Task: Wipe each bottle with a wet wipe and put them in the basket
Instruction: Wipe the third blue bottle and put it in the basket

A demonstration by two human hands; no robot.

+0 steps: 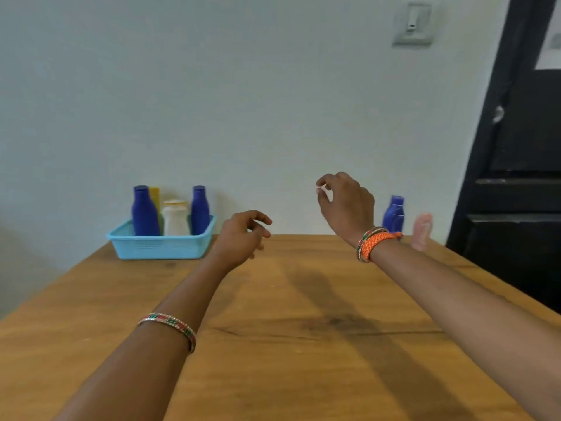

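Reaching forward above the brown wooden desk point(273, 344), the left hand point(243, 238) hangs with loosely curled fingers, grasping nothing. The right hand point(346, 208), raised higher, pinches thumb to forefinger; whether it grips anything cannot be told. A light-blue plastic basket point(161, 246) at the far left edge holds two dark-blue bottles point(145, 214), a white bottle point(176, 220) and a yellow bottle point(155, 197). Another dark-blue bottle point(394, 214) and a blurred pink bottle point(422, 232) stand at the far right edge.
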